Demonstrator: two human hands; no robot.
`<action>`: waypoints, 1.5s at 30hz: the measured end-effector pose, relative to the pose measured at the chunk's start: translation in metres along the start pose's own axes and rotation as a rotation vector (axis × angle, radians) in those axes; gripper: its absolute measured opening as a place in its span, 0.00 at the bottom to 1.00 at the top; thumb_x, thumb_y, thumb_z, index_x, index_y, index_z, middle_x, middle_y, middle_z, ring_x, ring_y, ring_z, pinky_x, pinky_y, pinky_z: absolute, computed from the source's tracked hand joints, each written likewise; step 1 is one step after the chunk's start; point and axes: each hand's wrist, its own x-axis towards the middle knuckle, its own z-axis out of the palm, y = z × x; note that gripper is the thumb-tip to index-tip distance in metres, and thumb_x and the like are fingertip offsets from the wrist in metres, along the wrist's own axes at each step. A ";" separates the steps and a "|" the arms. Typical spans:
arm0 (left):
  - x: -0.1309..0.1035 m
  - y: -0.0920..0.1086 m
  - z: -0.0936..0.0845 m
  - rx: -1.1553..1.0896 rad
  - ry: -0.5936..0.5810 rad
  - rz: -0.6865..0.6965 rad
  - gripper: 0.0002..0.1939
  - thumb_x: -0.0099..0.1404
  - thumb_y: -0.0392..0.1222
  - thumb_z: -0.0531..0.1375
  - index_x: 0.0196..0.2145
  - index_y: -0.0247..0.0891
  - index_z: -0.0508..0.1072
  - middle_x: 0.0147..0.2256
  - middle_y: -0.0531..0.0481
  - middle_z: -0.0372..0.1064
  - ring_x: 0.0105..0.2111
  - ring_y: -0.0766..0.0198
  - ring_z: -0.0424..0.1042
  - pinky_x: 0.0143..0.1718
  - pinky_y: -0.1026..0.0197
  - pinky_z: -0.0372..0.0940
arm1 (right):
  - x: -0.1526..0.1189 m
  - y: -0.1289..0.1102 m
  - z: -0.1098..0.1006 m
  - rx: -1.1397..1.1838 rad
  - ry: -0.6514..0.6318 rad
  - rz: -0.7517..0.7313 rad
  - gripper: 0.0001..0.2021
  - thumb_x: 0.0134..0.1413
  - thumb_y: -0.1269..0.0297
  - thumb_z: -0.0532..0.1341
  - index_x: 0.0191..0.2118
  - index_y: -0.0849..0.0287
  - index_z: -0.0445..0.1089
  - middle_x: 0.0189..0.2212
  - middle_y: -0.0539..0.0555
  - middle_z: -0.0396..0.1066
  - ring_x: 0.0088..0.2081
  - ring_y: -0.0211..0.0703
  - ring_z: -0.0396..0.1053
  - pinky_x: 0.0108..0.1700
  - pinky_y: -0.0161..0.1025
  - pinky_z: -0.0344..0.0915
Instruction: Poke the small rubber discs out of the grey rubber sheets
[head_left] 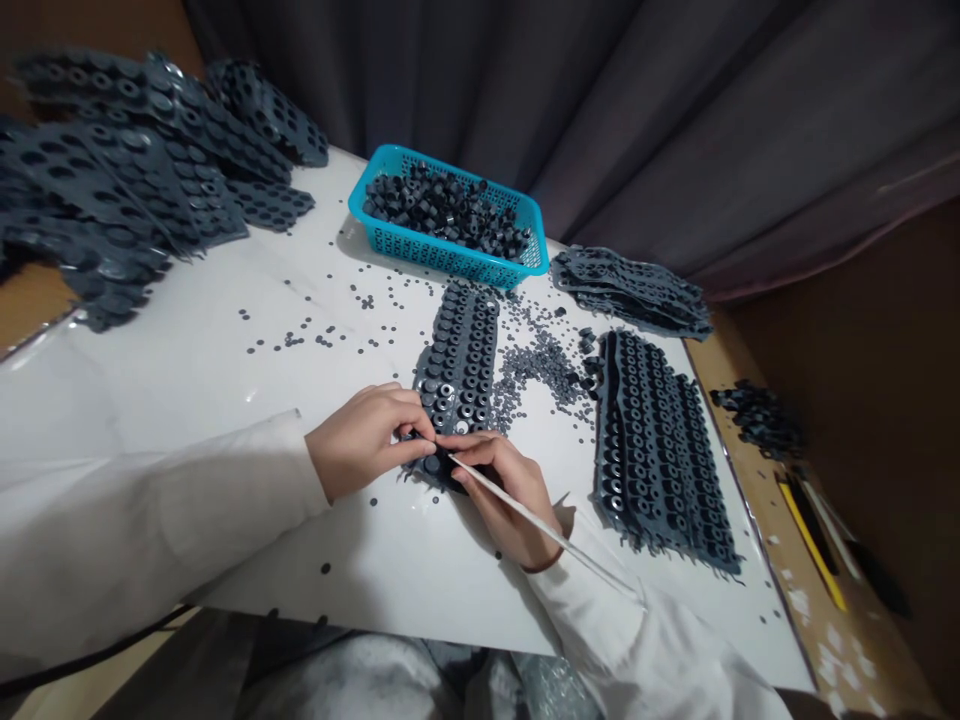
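My left hand point(373, 432) is at the near end of the sheet point(465, 350), thumb and forefinger pinched together. What lies between those fingertips is partly hidden, and I cannot tell whether it is the sheet itself or a loose piece. My right hand point(514, 490) is closed around a slim pale tool point(525, 512), its tip just beside my left fingertips and its shaft slanting back over my sleeve point(622, 625).

The sheet, dark grey with rows of round studs and rings, lies flat on the white worktop point(420, 570) in front of me, its far end reaching close to the basket point(450, 258). The basket is blue, with perforated walls, and holds many small dark parts point(442, 205).

Small discs point(544, 365) are found scattered on the worktop, densest just right of the sheet, thinner to its left, with a few near my edge. Further right lies a ringed panel point(664, 450), frayed along its near edge; beyond it I note a layered stack point(630, 290). At far left stands a large heap point(135, 170) of similar dark material, overlapping and tilted.

On the brown surface right of the worktop I record a dark pile point(761, 415) and, nearer me, a yellow strip point(812, 540). A grey curtain point(600, 100) hangs behind the basket
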 end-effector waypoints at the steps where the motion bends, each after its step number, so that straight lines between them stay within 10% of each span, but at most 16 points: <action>1: 0.000 0.000 0.000 0.004 -0.001 -0.001 0.09 0.62 0.43 0.57 0.29 0.39 0.74 0.26 0.52 0.63 0.30 0.63 0.62 0.33 0.61 0.55 | 0.000 0.000 0.000 -0.025 -0.002 -0.016 0.03 0.59 0.67 0.57 0.34 0.56 0.65 0.42 0.57 0.74 0.43 0.43 0.71 0.46 0.44 0.66; 17: 0.000 0.001 0.001 0.018 0.000 -0.007 0.08 0.61 0.42 0.57 0.29 0.39 0.75 0.26 0.52 0.63 0.30 0.63 0.63 0.34 0.61 0.56 | -0.003 0.003 0.004 -0.010 0.065 0.073 0.02 0.60 0.65 0.56 0.36 0.56 0.64 0.45 0.58 0.73 0.46 0.44 0.71 0.47 0.42 0.67; 30: -0.006 0.004 -0.001 0.031 0.021 -0.002 0.05 0.53 0.37 0.60 0.31 0.40 0.72 0.28 0.52 0.63 0.33 0.63 0.63 0.38 0.61 0.59 | -0.003 0.001 -0.010 0.204 0.368 0.149 0.02 0.57 0.66 0.59 0.36 0.56 0.67 0.45 0.58 0.73 0.48 0.47 0.70 0.50 0.48 0.65; 45: -0.008 0.003 0.005 0.037 0.103 0.043 0.05 0.56 0.36 0.59 0.31 0.39 0.75 0.28 0.52 0.67 0.32 0.63 0.63 0.35 0.61 0.59 | -0.003 -0.004 -0.005 0.001 0.052 -0.002 0.02 0.52 0.70 0.62 0.33 0.56 0.69 0.38 0.56 0.75 0.42 0.45 0.68 0.43 0.45 0.67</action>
